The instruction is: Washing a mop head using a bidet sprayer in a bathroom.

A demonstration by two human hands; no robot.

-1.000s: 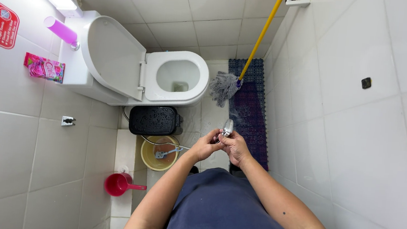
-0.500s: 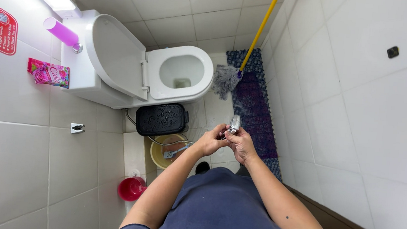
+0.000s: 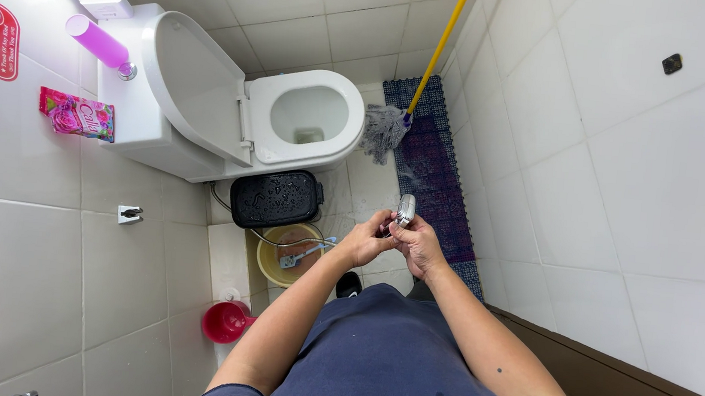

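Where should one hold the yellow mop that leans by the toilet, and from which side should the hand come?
Grip the yellow handle in its middle, well above the grey mop head. The pole leans against the right wall, with the head resting on the floor beside the toilet. It is probably best to come from the open toilet side, since the wall blocks the other side.

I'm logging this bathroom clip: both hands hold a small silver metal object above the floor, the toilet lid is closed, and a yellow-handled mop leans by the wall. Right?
Not quite. The head view shows the white toilet lid raised, bowl open. The rest holds: left hand and right hand hold the small silver metal object, and the yellow-handled mop leans by the wall.
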